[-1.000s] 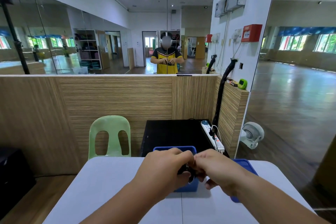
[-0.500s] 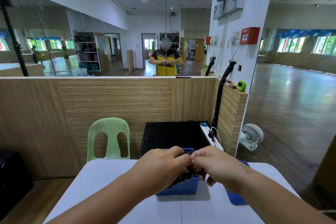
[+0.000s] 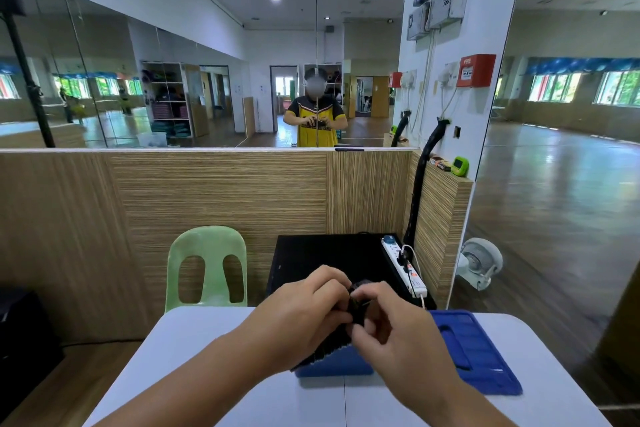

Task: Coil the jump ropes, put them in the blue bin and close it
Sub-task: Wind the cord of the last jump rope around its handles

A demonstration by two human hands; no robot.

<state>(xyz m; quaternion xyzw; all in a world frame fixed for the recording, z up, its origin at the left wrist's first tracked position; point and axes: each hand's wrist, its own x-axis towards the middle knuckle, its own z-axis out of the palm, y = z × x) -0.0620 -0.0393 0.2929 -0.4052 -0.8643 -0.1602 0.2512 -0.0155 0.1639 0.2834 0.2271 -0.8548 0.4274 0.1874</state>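
The counter (image 3: 180,357) shows plain white across its left half, and the blue lid (image 3: 474,350) lies flat near its right edge. The blue bin's (image 3: 332,362) far rim, visible half a second ago, is now hidden by the hands. The left hand (image 3: 304,315) and right hand (image 3: 391,333), fingers curled, pinch the black jump rope (image 3: 358,305) between them over the bin.

Rope coil (image 3: 323,352) now below left hand (image 3: 304,315), across bin (image 3: 334,367) front

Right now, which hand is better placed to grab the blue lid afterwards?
The right hand: the blue lid lies on the table right of the bin, beside that hand. The left hand, gripping the rope, would likely have to cross over.
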